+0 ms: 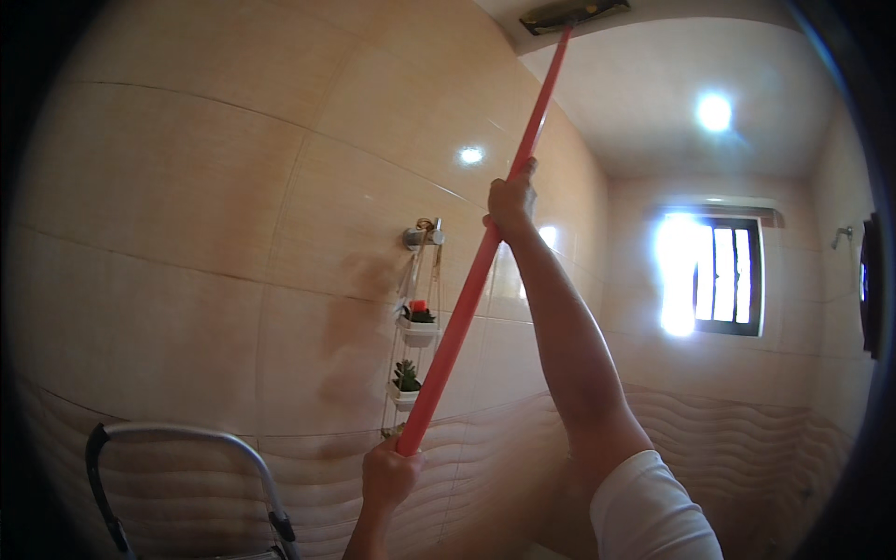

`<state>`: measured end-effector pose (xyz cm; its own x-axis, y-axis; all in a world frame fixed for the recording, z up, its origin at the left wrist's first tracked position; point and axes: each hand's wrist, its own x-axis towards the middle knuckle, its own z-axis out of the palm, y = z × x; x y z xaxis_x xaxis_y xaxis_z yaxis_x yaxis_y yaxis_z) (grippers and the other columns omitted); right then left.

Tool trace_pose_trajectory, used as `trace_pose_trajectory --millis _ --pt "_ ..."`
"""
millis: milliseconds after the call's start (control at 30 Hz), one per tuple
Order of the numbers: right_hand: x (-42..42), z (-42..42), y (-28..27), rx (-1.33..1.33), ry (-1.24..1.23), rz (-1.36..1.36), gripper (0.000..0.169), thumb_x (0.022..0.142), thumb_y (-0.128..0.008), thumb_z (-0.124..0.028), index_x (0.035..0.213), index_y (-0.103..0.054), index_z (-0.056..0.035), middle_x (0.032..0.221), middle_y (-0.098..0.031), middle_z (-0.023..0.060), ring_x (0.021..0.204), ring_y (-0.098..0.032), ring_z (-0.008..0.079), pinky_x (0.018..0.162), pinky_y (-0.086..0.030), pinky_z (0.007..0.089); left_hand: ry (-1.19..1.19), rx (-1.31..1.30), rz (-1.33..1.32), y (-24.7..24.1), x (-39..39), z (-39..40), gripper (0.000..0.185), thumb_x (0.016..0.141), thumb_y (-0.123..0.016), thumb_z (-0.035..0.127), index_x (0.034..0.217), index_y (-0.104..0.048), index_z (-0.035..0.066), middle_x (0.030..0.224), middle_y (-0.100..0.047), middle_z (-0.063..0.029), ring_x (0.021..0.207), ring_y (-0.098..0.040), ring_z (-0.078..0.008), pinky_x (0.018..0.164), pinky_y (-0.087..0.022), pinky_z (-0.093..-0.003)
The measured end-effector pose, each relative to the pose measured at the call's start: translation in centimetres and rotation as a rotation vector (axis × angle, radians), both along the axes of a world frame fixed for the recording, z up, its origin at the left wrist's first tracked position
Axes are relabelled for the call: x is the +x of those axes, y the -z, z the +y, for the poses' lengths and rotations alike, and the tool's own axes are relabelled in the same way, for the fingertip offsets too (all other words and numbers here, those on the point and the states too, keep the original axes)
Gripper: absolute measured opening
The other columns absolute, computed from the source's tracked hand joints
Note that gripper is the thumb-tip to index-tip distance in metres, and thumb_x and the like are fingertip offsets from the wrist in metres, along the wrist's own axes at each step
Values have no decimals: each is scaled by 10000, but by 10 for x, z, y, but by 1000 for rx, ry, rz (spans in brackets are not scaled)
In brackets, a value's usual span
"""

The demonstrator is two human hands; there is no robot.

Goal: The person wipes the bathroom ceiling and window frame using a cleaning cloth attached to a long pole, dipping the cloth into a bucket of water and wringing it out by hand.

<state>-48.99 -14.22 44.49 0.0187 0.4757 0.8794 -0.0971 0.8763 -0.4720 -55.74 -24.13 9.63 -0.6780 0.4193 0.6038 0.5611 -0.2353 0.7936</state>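
Observation:
A long red pole point(458, 315) slants upward through the middle of the view. Around its lower end is my left hand point(392, 472), fingers closed. Higher up, my right hand point(512, 203) grips the same pole with the arm stretched out. At the top the pole meets a dark flat head point(575, 14), possibly a mop head, which looks to be up against the white ceiling point(672, 77) near the wall's upper edge. Whether it presses on the surface cannot be told.
Left of the pole, a hanging planter point(418, 336) with small plants hangs from a metal wall hook point(423, 238) on the beige tiled wall point(175, 189). A stepladder's rail point(178, 428) rises at lower left. A bright window point(721, 273) and a shower head point(842, 236) are at right.

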Motion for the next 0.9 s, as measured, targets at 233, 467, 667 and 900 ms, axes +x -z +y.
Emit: trace_pose_trajectory --millis 233,467,667,900 --pt "64 0 6 -2 -55 -85 754 781 -468 -70 1405 -48 -124 1010 -521 212 492 -549 245 334 -476 332 235 112 -189 19 92 6 99 658 -622 92 686 -565 17 562 -540 -56 547 -551 -148 530 -433 -301" --pt "152 0 13 34 44 7 743 791 -476 -74 1409 -73 -160 978 -546 200 438 -563 270 364 -518 346 227 12 -79 6 154 -3 129 692 -620 141 751 -610 27 592 -579 -75 557 -577 -184 543 -459 -315" --pt "153 -6 2 73 -84 100 730 793 -474 -76 1408 -88 -150 928 -540 185 426 -548 259 356 -499 343 148 21 19 1 119 -2 200 701 -611 219 851 -644 92 682 -619 -163 675 -623 -320 610 -485 -370" --pt "67 -28 -15 40 -7 160 744 793 -454 -84 1407 -37 -138 899 -591 227 467 -594 275 385 -520 343 -20 -27 99 -29 20 -27 228 688 -614 208 878 -646 86 711 -624 -154 701 -631 -279 628 -477 -371"
